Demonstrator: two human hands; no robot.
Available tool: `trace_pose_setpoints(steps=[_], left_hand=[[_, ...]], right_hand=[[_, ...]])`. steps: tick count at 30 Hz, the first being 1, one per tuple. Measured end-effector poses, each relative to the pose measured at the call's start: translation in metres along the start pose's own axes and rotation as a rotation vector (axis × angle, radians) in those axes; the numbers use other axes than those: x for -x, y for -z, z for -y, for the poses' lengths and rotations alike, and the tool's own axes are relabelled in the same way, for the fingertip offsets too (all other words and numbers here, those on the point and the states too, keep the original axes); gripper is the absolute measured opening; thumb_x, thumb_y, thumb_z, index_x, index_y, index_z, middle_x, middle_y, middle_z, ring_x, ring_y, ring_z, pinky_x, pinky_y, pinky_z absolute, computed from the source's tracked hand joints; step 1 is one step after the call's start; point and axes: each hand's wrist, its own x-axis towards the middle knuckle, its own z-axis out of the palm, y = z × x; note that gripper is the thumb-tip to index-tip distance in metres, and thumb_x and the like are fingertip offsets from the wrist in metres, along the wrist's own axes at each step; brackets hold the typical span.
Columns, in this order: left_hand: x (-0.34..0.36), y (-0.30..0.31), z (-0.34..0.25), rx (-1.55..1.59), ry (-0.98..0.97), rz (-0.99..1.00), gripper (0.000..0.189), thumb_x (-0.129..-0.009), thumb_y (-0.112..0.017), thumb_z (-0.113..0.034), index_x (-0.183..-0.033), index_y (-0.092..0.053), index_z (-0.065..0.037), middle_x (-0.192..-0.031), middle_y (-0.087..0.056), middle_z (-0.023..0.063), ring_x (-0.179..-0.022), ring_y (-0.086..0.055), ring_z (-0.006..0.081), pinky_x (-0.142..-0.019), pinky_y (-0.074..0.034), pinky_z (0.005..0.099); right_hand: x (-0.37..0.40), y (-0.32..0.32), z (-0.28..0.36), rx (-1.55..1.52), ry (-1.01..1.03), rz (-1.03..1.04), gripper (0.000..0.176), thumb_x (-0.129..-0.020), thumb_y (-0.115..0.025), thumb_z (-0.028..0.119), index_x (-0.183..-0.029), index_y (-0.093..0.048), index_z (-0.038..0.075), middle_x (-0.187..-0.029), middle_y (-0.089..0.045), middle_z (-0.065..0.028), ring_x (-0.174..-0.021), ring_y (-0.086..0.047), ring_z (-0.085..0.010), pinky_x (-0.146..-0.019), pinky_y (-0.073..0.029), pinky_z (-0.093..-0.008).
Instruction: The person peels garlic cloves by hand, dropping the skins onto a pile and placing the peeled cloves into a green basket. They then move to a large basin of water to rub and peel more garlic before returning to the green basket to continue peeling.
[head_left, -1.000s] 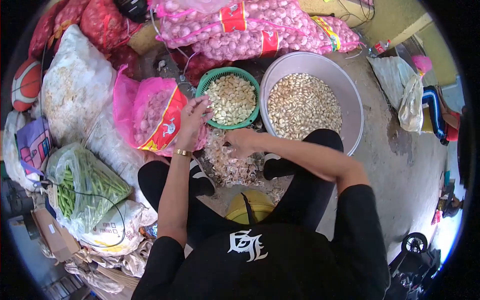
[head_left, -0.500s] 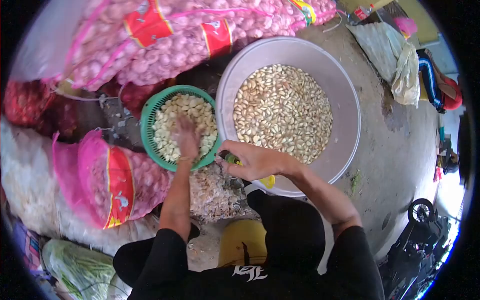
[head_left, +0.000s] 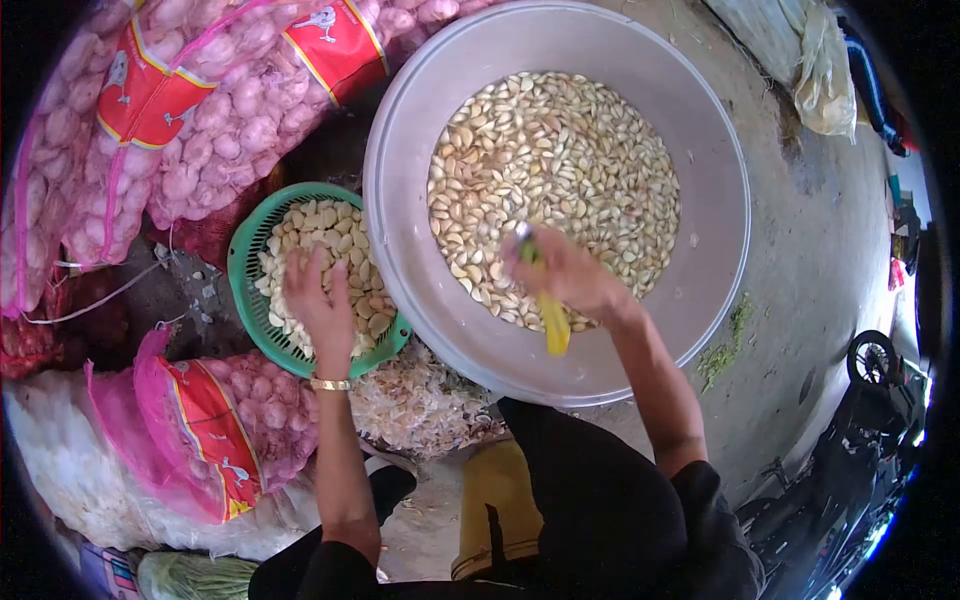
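My left hand [head_left: 322, 305] lies over the peeled garlic cloves [head_left: 325, 222] in a green plastic basket [head_left: 243, 270]. Its fingers are spread and I see nothing held in them. Over the big pale tub [head_left: 405, 190], my right hand [head_left: 570, 275] is closed around a slim yellow tool [head_left: 555, 325] with a shiny metallic tip; motion blur hides its exact kind. Beneath that hand, many garlic cloves [head_left: 560, 150], still in their skins, sit in the tub. The basket stands at the tub's left side.
Pink mesh sacks of garlic bulbs [head_left: 235, 130] fill the upper left, and another pink sack [head_left: 265, 400] lies below the basket. Loose garlic skins [head_left: 425, 400] cover the floor by the tub. A yellow container [head_left: 500, 505] is near my legs. A motorcycle [head_left: 850, 450] stands at right.
My right hand has moved from beside the tub's rim to above the cloves inside it, still holding the yellow tool. My left hand stays at the basket. The view has shifted closer.
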Motion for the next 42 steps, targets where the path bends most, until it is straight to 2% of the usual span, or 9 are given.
trace_pose_setpoints(steps=[3,5,12,17,23,30,32,36,42], left_hand=[[-0.007,-0.002,-0.098,0.408,-0.092,-0.073,0.027,-0.090,-0.061,-0.017,-0.113,-0.060,-0.002,-0.121,-0.054,0.0203,-0.116,-0.047,0.0365,-0.103,-0.031,0.0486],[-0.020,-0.030,-0.142,0.538,-0.239,0.116,0.027,-0.084,-0.064,-0.008,-0.110,-0.058,-0.001,-0.114,-0.056,0.0180,-0.112,-0.049,0.0349,-0.098,-0.035,0.0470],[-0.082,-0.177,-0.188,-0.132,-0.289,0.350,0.062,-0.078,-0.066,-0.004,-0.136,-0.044,-0.006,-0.136,-0.039,0.0241,-0.133,-0.029,0.0455,-0.110,-0.030,0.0440],[-0.115,-0.181,-0.175,0.119,-0.356,0.014,0.026,-0.084,-0.059,-0.002,-0.110,-0.057,-0.001,-0.125,-0.050,0.0164,-0.120,-0.045,0.0364,-0.100,-0.039,0.0459],[-0.130,-0.193,-0.125,0.176,-0.223,0.361,0.016,-0.083,-0.058,-0.004,-0.099,-0.061,-0.002,-0.108,-0.059,0.0201,-0.104,-0.055,0.0391,-0.089,-0.045,0.0473],[-0.106,-0.160,-0.157,0.130,-0.195,0.369,0.017,-0.091,-0.051,-0.012,-0.098,-0.061,-0.001,-0.086,-0.065,0.0188,-0.085,-0.061,0.0387,-0.076,-0.047,0.0461],[-0.084,-0.162,-0.163,0.372,-0.236,0.322,0.023,-0.095,-0.052,-0.019,-0.105,-0.061,0.000,-0.087,-0.067,0.0140,-0.078,-0.066,0.0277,-0.074,-0.051,0.0370],[-0.022,-0.158,-0.194,1.000,0.418,0.750,0.024,-0.097,-0.054,-0.021,-0.108,-0.060,0.000,-0.091,-0.066,0.0077,-0.081,-0.065,0.0164,-0.072,-0.053,0.0298],[0.014,-0.190,-0.195,1.423,0.683,0.855,0.028,-0.095,-0.057,-0.014,-0.119,-0.058,-0.001,-0.109,-0.063,0.0076,-0.097,-0.062,0.0170,-0.083,-0.053,0.0307]], right_hand=[[-0.025,0.027,-0.043,0.069,0.000,-0.288,0.030,-0.091,-0.064,0.026,-0.107,-0.053,0.003,-0.081,-0.054,-0.0002,-0.075,-0.053,-0.0107,-0.071,-0.044,-0.0242],[-0.021,0.033,-0.047,-0.365,0.105,-0.378,0.027,-0.090,-0.063,0.028,-0.098,-0.058,0.003,-0.080,-0.057,-0.0014,-0.073,-0.054,-0.0129,-0.068,-0.044,-0.0281],[0.012,0.019,-0.074,-0.913,-0.076,-0.245,0.027,-0.094,-0.060,0.015,-0.114,-0.054,-0.004,-0.092,-0.059,-0.0046,-0.082,-0.059,-0.0104,-0.076,-0.049,-0.0243],[0.021,0.022,-0.078,-1.084,-0.124,-0.188,0.023,-0.094,-0.061,0.017,-0.106,-0.051,0.000,-0.091,-0.055,-0.0039,-0.081,-0.057,-0.0129,-0.074,-0.051,-0.0287],[0.014,0.011,-0.100,-0.512,-0.186,-0.198,0.046,-0.088,-0.067,0.036,-0.109,-0.050,-0.002,-0.086,-0.056,-0.0052,-0.075,-0.055,-0.0133,-0.063,-0.048,-0.0283],[0.013,0.011,-0.103,0.070,-0.070,-0.423,0.038,-0.083,-0.073,0.027,-0.110,-0.061,0.002,-0.094,-0.060,-0.0051,-0.079,-0.055,-0.0119,-0.065,-0.047,-0.0269],[0.014,0.016,-0.104,0.166,-0.038,-0.505,0.034,-0.083,-0.072,0.024,-0.108,-0.063,0.004,-0.093,-0.062,-0.0054,-0.082,-0.057,-0.0120,-0.067,-0.048,-0.0293],[-0.006,0.054,-0.134,0.306,0.020,-0.861,0.036,-0.080,-0.072,0.023,-0.108,-0.063,0.003,-0.093,-0.067,-0.0187,-0.078,-0.067,-0.0282,-0.071,-0.052,-0.0410],[-0.044,0.083,-0.141,0.782,0.111,-0.973,0.032,-0.078,-0.069,0.021,-0.106,-0.062,0.005,-0.087,-0.067,-0.0186,-0.082,-0.065,-0.0386,-0.069,-0.052,-0.0460]])
